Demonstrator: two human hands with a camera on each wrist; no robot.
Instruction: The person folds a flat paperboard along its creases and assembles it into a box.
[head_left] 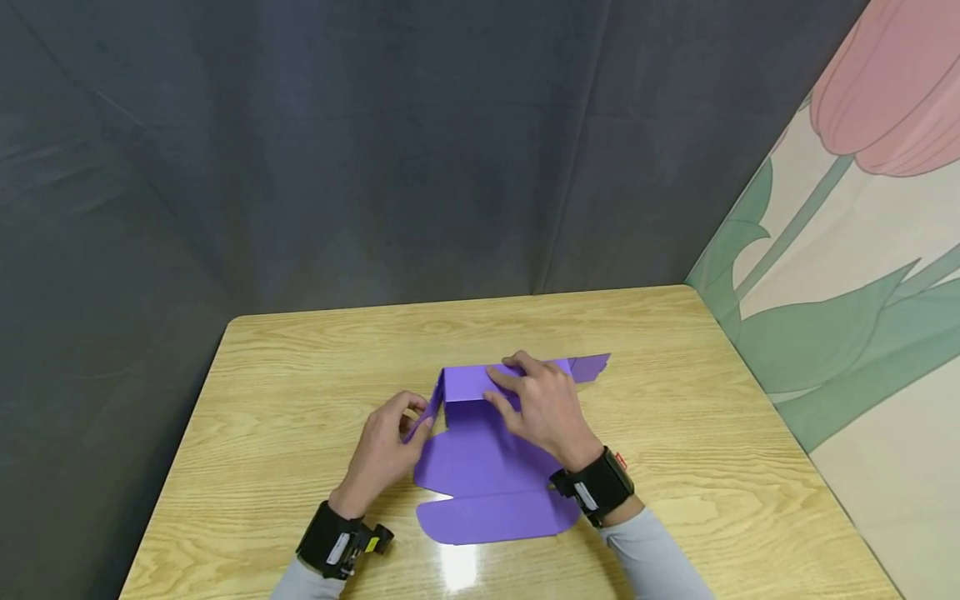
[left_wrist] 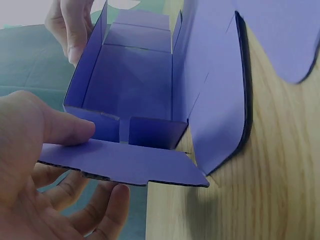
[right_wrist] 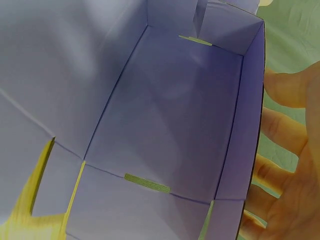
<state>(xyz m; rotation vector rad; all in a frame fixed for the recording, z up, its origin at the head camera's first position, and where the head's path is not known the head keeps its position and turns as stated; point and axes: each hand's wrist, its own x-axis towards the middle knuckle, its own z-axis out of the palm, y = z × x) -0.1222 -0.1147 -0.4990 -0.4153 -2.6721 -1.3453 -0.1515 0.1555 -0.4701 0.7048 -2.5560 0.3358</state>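
Observation:
A purple cardboard box (head_left: 480, 462), partly folded, stands on its side with its lid panel spread toward the person. My left hand (head_left: 384, 446) pinches the end flap (left_wrist: 120, 159) at the box's left end, thumb on one face and fingers behind the other. Two small tabs (left_wrist: 156, 131) are folded inward at that end. My right hand (head_left: 550, 408) rests on the upturned side wall (head_left: 467, 385), its fingers spread along the outside. In the right wrist view those fingers (right_wrist: 281, 131) lie against the outer face of the wall (right_wrist: 248, 112). At the right end another flap (head_left: 590, 367) sticks out unfolded.
The box sits on a light wood-grain table (head_left: 300, 375). Behind the table hangs a dark curtain (head_left: 390, 158), and a tulip-patterned cloth (head_left: 847, 333) covers the right side. Each wrist wears a black strapped camera (head_left: 600, 486). The box's rounded front flap (head_left: 498, 518) lies near the person.

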